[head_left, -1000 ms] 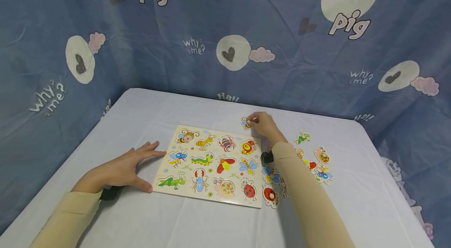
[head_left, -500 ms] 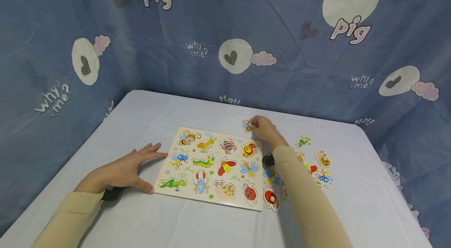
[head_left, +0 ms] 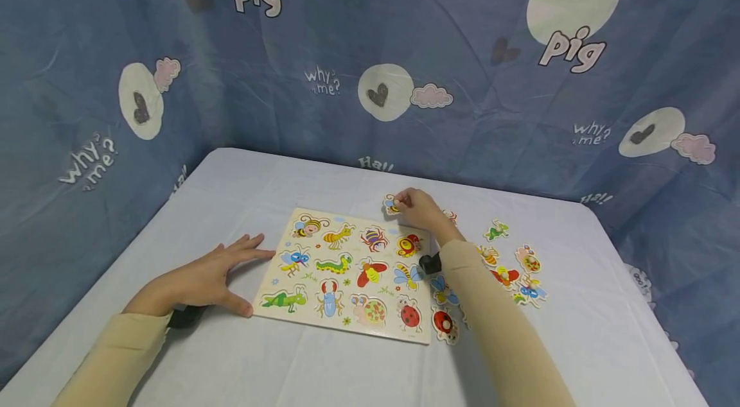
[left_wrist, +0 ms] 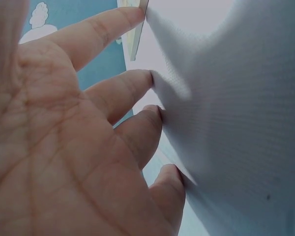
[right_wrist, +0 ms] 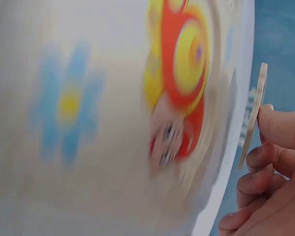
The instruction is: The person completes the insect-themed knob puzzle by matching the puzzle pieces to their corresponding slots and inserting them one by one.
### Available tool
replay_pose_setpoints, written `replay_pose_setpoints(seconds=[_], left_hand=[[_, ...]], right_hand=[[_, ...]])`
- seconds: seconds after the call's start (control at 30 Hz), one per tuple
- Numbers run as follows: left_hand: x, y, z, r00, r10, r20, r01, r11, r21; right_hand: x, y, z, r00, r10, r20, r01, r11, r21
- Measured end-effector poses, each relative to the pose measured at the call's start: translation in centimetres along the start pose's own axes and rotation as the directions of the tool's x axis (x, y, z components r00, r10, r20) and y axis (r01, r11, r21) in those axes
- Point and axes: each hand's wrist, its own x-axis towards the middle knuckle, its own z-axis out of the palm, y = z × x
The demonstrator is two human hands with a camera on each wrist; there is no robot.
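Observation:
My right hand [head_left: 421, 209] pinches a bee-shaped puzzle piece [head_left: 390, 205] between thumb and fingers, just beyond the far edge of the puzzle board [head_left: 303, 317]. Seen in the right wrist view, the thin wooden piece [right_wrist: 255, 118] stands edge-on at the fingertips, its picture turned out of sight. The cream board carries rows of printed insects, including a bee at its far left corner. My left hand [head_left: 202, 275] lies spread at the board's left side, index finger and thumb touching its edge. In the left wrist view, the other fingertips [left_wrist: 155, 110] rest on the white cloth.
Loose insect pieces lie right of the board: a ladybug [head_left: 444, 325], a blue-winged insect [head_left: 442, 291] partly behind the right sleeve, a green grasshopper [head_left: 496, 230], a snail [head_left: 528, 259] and several others. A blue printed curtain [head_left: 324, 118] hangs behind the white-covered table [head_left: 243, 368].
My right hand has moved left with the bee piece, bringing it nearer the board's far edge and uncovering another piece behind the wrist. My left hand stays at the board's edge.

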Motion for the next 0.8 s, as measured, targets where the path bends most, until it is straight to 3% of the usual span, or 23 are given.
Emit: replay_pose_setpoints(seconds=[0.3,0.8], left_hand=[[0.1,0.5,0.0,1.0,-0.022,-0.015,0.023,0.999,0.036],[-0.1,0.9,-0.1,1.0,-0.012,-0.026,0.013,1.0,0.012]], right_hand=[[-0.2,-2.3,1.7,0.998,-0.055,0.04,0.054,0.998,0.033],[-0.7,-6.3,4.3,0.988,-0.105,0.112,0.099,0.993,0.057]])
